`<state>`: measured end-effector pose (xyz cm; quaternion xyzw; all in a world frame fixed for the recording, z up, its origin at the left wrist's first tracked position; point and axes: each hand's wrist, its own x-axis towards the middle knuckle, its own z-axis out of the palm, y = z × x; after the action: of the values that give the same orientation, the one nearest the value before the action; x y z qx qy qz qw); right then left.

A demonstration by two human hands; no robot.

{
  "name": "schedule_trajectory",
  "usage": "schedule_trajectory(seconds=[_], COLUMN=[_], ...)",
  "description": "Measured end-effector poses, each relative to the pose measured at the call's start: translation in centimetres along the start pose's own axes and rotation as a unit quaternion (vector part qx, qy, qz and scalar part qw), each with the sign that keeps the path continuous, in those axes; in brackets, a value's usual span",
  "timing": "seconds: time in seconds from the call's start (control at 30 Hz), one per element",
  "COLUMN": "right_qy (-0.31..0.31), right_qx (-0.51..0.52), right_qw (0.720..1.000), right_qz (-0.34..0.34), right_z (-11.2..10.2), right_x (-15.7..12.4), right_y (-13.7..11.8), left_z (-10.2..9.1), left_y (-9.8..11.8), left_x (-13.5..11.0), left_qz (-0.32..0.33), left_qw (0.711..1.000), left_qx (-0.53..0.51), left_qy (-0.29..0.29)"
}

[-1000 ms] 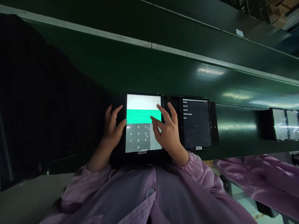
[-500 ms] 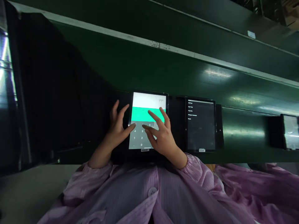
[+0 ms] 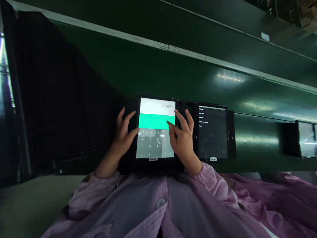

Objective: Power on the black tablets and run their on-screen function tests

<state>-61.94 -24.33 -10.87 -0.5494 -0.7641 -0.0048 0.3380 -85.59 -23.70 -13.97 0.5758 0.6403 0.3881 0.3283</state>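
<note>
In front of me a tablet (image 3: 155,142) lies on the green bench with a calculator on its screen: grey number keys, a green band and a white entry strip. My left hand (image 3: 123,134) is at the tablet's left edge, fingers spread and raised, the thumb tip by the 7 key. Over the right side of the screen is my right hand (image 3: 183,135), its index fingertip on or just above the green band and its other fingers apart. Neither hand grips anything. Characters including 8 and 7 show in the entry strip.
A second tablet (image 3: 213,135) with a dark text menu lies to the right on a black case. Farther right is another lit tablet (image 3: 307,138). A black cloth-like mass (image 3: 56,92) covers the left. A pale rail (image 3: 119,37) crosses behind. A neighbour's pink sleeve (image 3: 279,201) shows at right.
My right hand has moved right, from the number keys to the green band's right side. My left thumb has drawn back to the left edge. The entry strip shows more characters, with 8 and 7 added.
</note>
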Motion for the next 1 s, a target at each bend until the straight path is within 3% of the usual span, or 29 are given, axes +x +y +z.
schedule_trajectory(seconds=[0.1, 0.27, 0.37, 0.5, 0.63, 0.8, 1.0], right_qy=[-0.001, -0.052, 0.003, 0.115, 0.141, 0.125, 0.157], right_qx=[-0.001, 0.007, 0.000, -0.070, -0.073, -0.053, -0.053], right_qw=[1.000, 0.999, 1.000, 0.987, 0.980, 0.984, 0.980], right_qz=[0.030, 0.006, 0.020, 0.083, 0.117, 0.111, 0.107], right_z=[-0.2, -0.2, -1.8, -4.9, -6.0, -5.7, -7.8], right_x=[0.0, -0.2, -0.5, -1.6, -2.5, -2.4, -2.7], right_y=[0.2, -0.4, 1.2, 6.3, 10.4, 11.3, 11.6], left_z=[0.0, 0.0, -0.3, -0.6, -0.6, 0.0, 0.4], left_y=[-0.1, -0.3, -0.1, 0.7, 1.9, 2.7, 1.9], left_x=[0.1, 0.0, -0.3, -0.3, 1.1, 3.9, 5.6], left_qz=[0.003, -0.001, -0.019, -0.034, -0.060, -0.055, -0.029], left_qw=[1.000, 1.000, 1.000, 0.999, 0.997, 0.996, 0.995], left_qx=[0.009, 0.004, -0.005, -0.007, -0.007, 0.025, 0.064], left_qy=[0.000, 0.017, 0.015, 0.031, 0.057, 0.059, 0.068])
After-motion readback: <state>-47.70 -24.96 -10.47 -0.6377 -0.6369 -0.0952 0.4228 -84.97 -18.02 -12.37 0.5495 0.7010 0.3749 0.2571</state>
